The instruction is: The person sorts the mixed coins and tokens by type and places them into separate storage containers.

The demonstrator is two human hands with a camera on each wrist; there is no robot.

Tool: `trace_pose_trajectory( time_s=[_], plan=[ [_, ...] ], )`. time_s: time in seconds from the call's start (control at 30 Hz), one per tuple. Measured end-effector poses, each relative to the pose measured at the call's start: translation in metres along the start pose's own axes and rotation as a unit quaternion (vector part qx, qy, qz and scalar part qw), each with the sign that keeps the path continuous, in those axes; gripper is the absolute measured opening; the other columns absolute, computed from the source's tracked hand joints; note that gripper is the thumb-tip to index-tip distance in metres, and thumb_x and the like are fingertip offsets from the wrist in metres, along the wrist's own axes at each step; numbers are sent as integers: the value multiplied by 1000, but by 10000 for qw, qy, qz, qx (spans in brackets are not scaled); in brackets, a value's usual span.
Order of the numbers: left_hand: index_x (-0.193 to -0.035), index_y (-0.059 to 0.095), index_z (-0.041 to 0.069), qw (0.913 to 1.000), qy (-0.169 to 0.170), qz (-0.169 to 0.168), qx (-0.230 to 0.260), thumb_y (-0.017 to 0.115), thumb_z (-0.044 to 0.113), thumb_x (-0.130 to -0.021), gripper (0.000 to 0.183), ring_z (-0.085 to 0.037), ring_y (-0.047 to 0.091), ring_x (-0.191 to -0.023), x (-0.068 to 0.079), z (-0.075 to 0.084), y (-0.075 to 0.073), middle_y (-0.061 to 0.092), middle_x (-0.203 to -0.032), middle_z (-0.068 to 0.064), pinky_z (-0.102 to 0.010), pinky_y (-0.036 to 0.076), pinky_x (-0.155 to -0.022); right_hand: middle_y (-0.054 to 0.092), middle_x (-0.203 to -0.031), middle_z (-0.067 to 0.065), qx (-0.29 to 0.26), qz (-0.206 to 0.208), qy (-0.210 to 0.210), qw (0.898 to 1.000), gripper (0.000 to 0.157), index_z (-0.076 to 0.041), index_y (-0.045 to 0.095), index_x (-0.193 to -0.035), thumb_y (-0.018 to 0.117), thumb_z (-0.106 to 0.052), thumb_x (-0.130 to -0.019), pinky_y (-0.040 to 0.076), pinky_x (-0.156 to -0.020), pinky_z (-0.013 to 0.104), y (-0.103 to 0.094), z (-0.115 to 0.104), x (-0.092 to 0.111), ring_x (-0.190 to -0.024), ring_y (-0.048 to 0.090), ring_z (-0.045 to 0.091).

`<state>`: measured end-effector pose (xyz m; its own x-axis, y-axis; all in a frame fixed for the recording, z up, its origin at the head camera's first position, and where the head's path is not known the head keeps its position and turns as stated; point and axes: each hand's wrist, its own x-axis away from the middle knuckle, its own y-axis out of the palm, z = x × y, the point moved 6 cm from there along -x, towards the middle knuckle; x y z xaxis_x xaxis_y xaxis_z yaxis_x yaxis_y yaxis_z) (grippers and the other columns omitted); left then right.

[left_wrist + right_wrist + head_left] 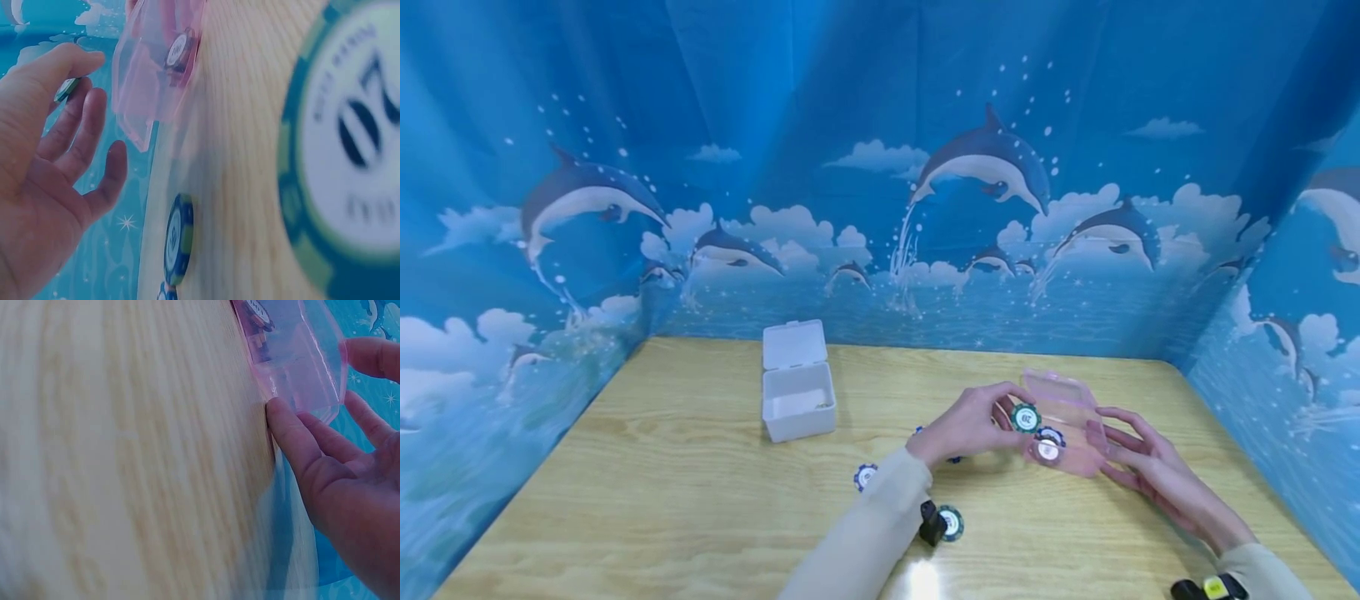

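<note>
Head camera looks down; closer wrist views share the pink box.

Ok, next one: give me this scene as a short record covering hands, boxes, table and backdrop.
Left hand: pinches green-edged chip marked 20
Right hand: holds side of pink box
Pink box: see-through, lid open, at least one inner chip
White box: lid open, left of pink box
Table: blue-edged chip, second green-edged chip, others partly hidden
Backdrop: blue, printed with dolphins

White glare on the table, dimmer, bluish wrist views, the nearest chip out of focus
</note>
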<state>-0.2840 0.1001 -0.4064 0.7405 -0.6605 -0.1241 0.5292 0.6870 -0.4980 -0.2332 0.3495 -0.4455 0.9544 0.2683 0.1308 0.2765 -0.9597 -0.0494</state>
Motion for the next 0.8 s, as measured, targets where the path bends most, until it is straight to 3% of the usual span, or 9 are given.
trace_pose_trajectory(
  time_s=[0.33, 0.8],
  plan=[
    [-133, 61, 21, 9992, -125, 116, 357, 81, 12, -87, 50, -2, 64, -80, -13, 0, 7, 63, -100, 7, -18, 56, -73, 62, -127, -25, -11, 43, 115, 9999, 48, -24, 34, -151, 51, -12, -107, 58, -93, 22, -1, 0, 0, -116, 64, -5],
    [-134, 63, 16, 9988, -234, 205, 382, 82, 11, -86, 52, 0, 63, -78, -23, -1, 18, 66, -95, 9, -16, 56, -73, 59, -128, -28, -44, 54, 175, 9998, 51, -24, 32, -153, 51, -12, -107, 58, -95, 24, 1, -2, 0, -116, 63, -5]
  ],
)
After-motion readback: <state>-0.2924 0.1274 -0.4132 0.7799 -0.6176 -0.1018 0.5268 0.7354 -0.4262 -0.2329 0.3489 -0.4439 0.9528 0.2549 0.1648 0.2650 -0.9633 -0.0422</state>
